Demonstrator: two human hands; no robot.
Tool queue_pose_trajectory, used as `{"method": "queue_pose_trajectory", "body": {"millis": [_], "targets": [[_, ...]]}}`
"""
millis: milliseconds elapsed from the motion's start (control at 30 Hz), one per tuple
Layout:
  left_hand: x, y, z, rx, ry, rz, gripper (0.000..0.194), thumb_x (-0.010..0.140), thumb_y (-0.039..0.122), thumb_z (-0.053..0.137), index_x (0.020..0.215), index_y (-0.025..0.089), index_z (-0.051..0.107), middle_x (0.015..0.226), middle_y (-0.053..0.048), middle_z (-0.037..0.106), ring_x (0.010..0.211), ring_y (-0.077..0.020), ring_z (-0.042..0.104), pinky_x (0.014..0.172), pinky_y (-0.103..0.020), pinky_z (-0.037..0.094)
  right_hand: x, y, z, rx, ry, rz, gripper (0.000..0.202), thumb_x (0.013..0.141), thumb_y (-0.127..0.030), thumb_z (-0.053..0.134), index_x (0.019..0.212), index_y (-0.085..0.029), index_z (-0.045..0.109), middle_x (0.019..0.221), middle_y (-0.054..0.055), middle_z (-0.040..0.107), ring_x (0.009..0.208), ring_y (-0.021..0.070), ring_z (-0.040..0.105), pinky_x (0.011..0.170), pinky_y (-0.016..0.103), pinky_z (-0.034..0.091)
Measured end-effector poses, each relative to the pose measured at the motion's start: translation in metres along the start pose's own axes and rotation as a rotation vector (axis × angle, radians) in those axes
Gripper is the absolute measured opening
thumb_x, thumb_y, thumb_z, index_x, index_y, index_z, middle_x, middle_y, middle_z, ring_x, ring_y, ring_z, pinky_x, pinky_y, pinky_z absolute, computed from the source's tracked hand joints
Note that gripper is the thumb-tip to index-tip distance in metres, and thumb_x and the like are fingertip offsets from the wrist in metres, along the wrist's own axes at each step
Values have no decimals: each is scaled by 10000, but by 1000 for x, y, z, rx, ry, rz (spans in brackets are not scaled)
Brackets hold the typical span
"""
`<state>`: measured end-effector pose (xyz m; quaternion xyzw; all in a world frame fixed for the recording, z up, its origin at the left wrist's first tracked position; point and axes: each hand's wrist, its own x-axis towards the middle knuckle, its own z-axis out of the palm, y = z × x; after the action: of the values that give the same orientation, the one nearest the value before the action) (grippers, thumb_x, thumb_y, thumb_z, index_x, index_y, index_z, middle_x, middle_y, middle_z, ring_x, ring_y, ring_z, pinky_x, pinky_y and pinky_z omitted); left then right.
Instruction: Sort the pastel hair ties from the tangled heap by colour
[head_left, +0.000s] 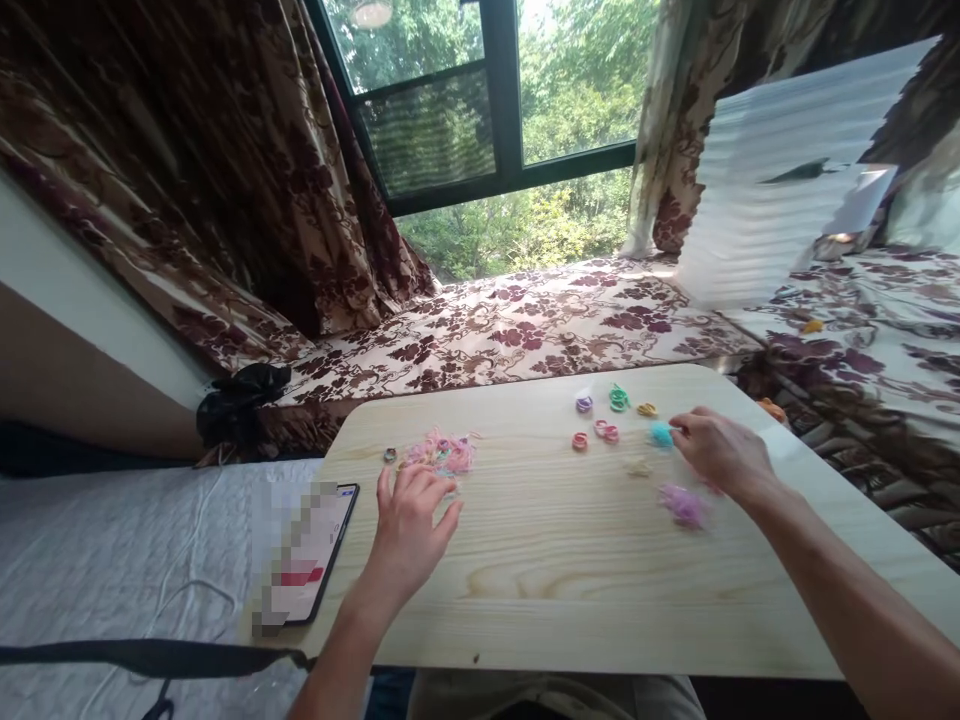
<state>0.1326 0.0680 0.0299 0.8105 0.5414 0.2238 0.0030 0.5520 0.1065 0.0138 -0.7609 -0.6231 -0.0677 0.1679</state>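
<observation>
Where blur smears it, right hand [721,452] touches teal band [661,434].

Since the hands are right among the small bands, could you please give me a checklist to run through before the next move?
1. Left hand at the mixed pile of bands: ok, fingers spread at its near edge.
2. Right hand at the teal band: ok, fingertips touch it; a firm pinch cannot be told.
3. Sorted small heaps kept apart: ok, the green band, the purple heap and the others lie separate.
4. Bands clear of the table edge: ok.
5. Phone secure: not ok, it overhangs the left edge.
</observation>
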Motion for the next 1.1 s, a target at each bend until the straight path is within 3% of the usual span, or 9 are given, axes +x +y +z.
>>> {"method": "queue_pose_trajectory", "body": {"millis": [167, 333, 467, 567, 867, 1100], "targets": [[-6, -15, -3, -7, 24, -84, 133, 894, 185, 602, 962, 253, 694, 989, -36, 715, 1120, -272, 577, 1110, -630, 242, -21, -15, -18, 45, 39, -73, 295, 874, -387, 491, 921, -224, 732, 987, 121, 709, 659, 210, 626, 485, 306, 368], [-9, -27, -9, 15, 24, -161, 121, 901, 165, 590, 950, 220, 687, 981, -49, 707, 1114, -263, 573, 1124, -631, 221, -59, -85, -13, 346, 121, -325, 367, 949, -519, 427, 937, -258, 683, 893, 54, 704, 565, 154, 632, 478, 284, 453], [-13, -29, -8, -8, 7, -184, 141, 922, 171, 559, 958, 229, 682, 998, -41, 691, 1126, -245, 564, 1146, -617, 202, -77, -144, 5, 536, 60, -432, 288, 970, -412, 457, 933, -225, 673, 859, 33, 691, 573, 116, 640, 492, 236, 485], [-16, -30, -5, -29, 2, -198, 154, 925, 167, 547, 941, 233, 684, 996, -37, 685, 1132, -241, 557, 1154, -615, 189, -81, -169, 16, 626, 15, -468, 219, 968, -332, 482, 960, -219, 669, 843, 22, 675, 592, 102, 635, 527, 215, 506], [-24, -34, 0, -11, -28, -214, 169, 915, 151, 555, 932, 248, 692, 961, -32, 655, 1128, -246, 549, 1148, -618, 215, -87, -174, 39, 668, 14, -513, 150, 961, -241, 506, 1025, -230, 641, 954, 24, 674, 784, 123, 686, 674, 213, 536], [-24, -33, 4, 32, -39, -202, 213, 904, 133, 556, 969, 270, 705, 1054, -51, 621, 1217, -271, 505, 1145, -641, 209, -91, -171, 45, 635, 11, -505, 139, 960, -245, 513, 1025, -224, 635, 970, 24, 672, 808, 130, 678, 697, 225, 526]]}}
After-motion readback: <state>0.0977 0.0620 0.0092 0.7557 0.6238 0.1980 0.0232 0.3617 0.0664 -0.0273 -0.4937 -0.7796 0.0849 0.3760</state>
